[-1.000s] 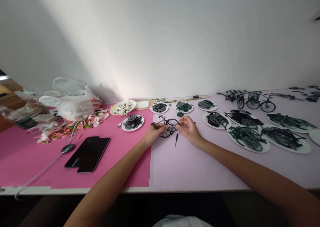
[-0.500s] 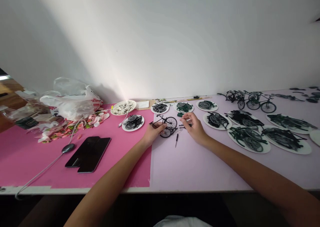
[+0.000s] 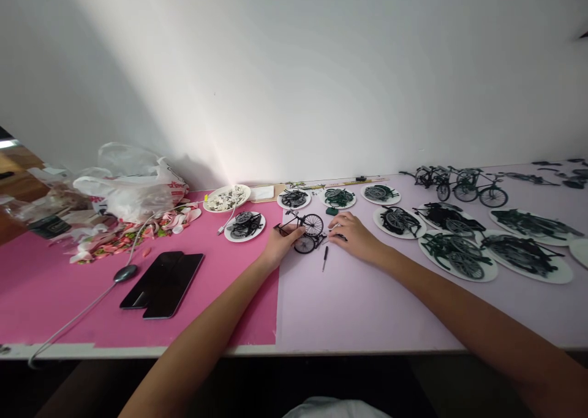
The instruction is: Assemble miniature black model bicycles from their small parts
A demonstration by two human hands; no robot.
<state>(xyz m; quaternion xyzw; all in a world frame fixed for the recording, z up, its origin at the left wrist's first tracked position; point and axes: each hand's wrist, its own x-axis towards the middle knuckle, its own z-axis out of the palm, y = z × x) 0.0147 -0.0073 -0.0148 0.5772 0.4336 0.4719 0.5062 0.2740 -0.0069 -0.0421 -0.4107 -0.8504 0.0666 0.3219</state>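
Observation:
My left hand [image 3: 280, 245] is closed on a small black model bicycle [image 3: 313, 224], gripping it between thumb and fingers with its spoked wheel to the right. Just below, a second dark spoked wheel with frame parts [image 3: 305, 244] shows beside the thumb. My right hand [image 3: 353, 236] is low over the tabletop, fingers bent together at a small dark part [image 3: 339, 237]; exactly what they pinch is too small to tell. Between the hands and nearer to me lies a thin screwdriver [image 3: 325, 258] with a black handle. A small dark green piece [image 3: 331, 211] sits behind my right fingertips.
White plates of dark bicycle parts [image 3: 458, 257] spread to the right, with several more along the back. Assembled model bicycles [image 3: 473, 187] stand at the back right. On the pink left side are black phones [image 3: 172, 283], a cable puck [image 3: 125, 273], petals [image 3: 138, 235] and a plastic bag [image 3: 131, 188].
My right hand has come down and slightly toward me, its fingers now at the small dark part on the table. My left hand still holds the bicycle, which has shifted very slightly left.

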